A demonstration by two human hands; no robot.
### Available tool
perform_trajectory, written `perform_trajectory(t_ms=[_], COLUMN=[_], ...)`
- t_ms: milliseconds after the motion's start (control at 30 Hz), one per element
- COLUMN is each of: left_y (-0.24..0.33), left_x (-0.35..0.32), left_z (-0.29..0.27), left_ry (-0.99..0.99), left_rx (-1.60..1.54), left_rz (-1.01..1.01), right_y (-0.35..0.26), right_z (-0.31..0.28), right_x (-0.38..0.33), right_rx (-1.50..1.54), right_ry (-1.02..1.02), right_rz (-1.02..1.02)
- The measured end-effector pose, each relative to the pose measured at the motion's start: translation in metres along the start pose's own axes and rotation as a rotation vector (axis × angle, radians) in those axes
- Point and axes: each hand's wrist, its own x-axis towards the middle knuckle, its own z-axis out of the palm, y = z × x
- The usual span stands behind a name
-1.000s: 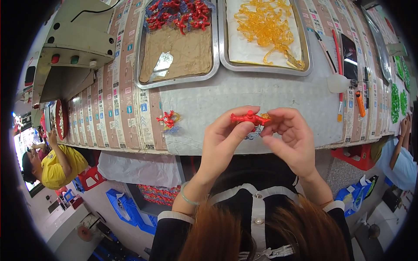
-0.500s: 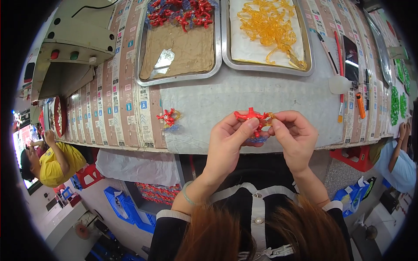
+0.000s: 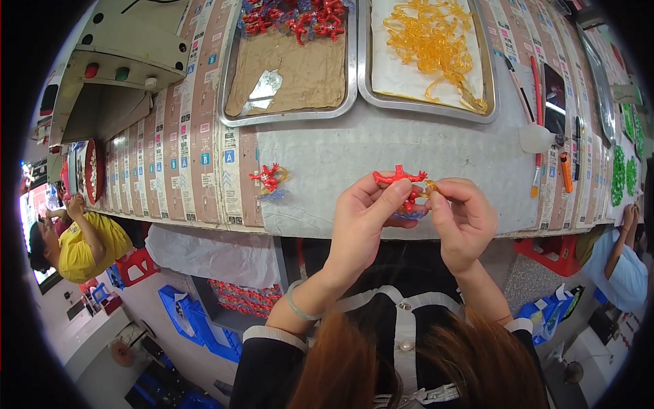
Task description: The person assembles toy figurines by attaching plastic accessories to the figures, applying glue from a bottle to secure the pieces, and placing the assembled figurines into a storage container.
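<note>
A small headless red toy figure [image 3: 400, 176] with a translucent blue base is gripped by my left hand [image 3: 364, 217], its thumb pressed across the body. Between thumb and forefinger, my right hand [image 3: 463, 219] pinches a translucent yellow piece [image 3: 430, 187] against the figure's side; whether the two are joined I cannot tell. Left of my hands, on the pale sheet [image 3: 327, 170], lies another red figure [image 3: 270, 177] with yellow and blue clear parts. Beyond stand a metal tray [image 3: 289, 117] holding several red-and-blue figures and a second metal tray [image 3: 436, 112] heaped with yellow pieces.
At right lie paintbrushes [image 3: 535, 136], a white squeeze bottle [image 3: 537, 138], an orange cutter [image 3: 566, 172] and a phone [image 3: 554, 99]. A metal machine [image 3: 122, 68] with buttons occupies the far left. Other people sit at left in yellow [image 3: 95, 249] and at right in light blue [image 3: 618, 262].
The view has shifted slightly, so the trays and table sit a little further right. My hands keep the figure and yellow piece together, with the right fingers slightly turned.
</note>
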Motion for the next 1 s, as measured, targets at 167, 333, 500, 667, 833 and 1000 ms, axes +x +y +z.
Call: perform_trajectory(t_ms=[167,333,500,667,833,1000], left_y=[0.0,-0.001,0.001,0.006,0.01,0.012], left_x=[-0.005,-0.004,-0.006,-0.007,-0.006,-0.01], left_z=[0.005,0.007,0.007,0.007,0.004,0.004], left_ry=[0.029,0.031,0.007,-0.016,-0.031,-0.068], left_rx=[0.061,0.095,0.32,0.326,0.203,0.106], left_rz=[0.105,0.144,0.251,0.189,0.085,0.08], right_y=[0.001,0.003,-0.001,0.006,-0.002,-0.014], right_z=[-0.002,-0.007,-0.012,-0.022,-0.019,-0.017], right_x=[0.001,0.005,0.008,0.016,0.014,0.016], right_rx=[0.045,-0.03,0.156,0.284,0.287,0.513], right_ry=[-0.017,-0.076,-0.133,-0.253,-0.271,-0.232], right_rz=[0.084,0.003,0.184,0.317,0.415,0.476])
